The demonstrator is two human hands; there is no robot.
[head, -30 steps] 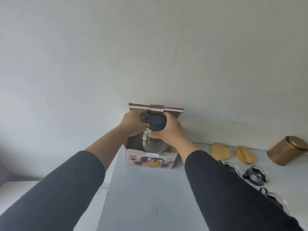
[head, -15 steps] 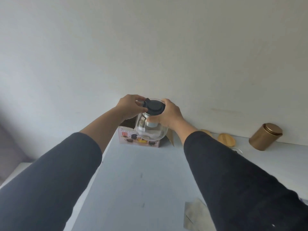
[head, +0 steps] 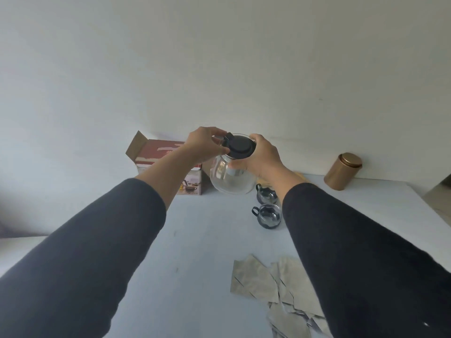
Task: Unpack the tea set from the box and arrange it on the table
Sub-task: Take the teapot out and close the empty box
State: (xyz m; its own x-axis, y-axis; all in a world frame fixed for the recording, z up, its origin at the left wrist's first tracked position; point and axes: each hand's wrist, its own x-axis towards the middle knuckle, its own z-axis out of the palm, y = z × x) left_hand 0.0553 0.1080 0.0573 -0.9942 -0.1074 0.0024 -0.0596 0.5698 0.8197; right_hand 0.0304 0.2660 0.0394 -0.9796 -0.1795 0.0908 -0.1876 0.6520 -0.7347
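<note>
view: head cam only, wide-angle, no second view, so no overlap
origin: above and behind both forearms
facing: forward, pitched low; wall [head: 219, 57] fills upper half beyond the fingers, table [head: 195, 240] the lower half
range: sleeves close at bottom edge; left hand [head: 205, 145] and right hand [head: 262, 154] mid-frame, near arm's reach

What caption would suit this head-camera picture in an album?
Both hands, left hand and right hand, hold a glass teapot above the table, beside the opened box.

White table [head: 195, 252]: open box [head: 168, 164] far left, two cups [head: 268, 215], gold tin [head: 343, 172], paper scraps [head: 275, 289].
</note>
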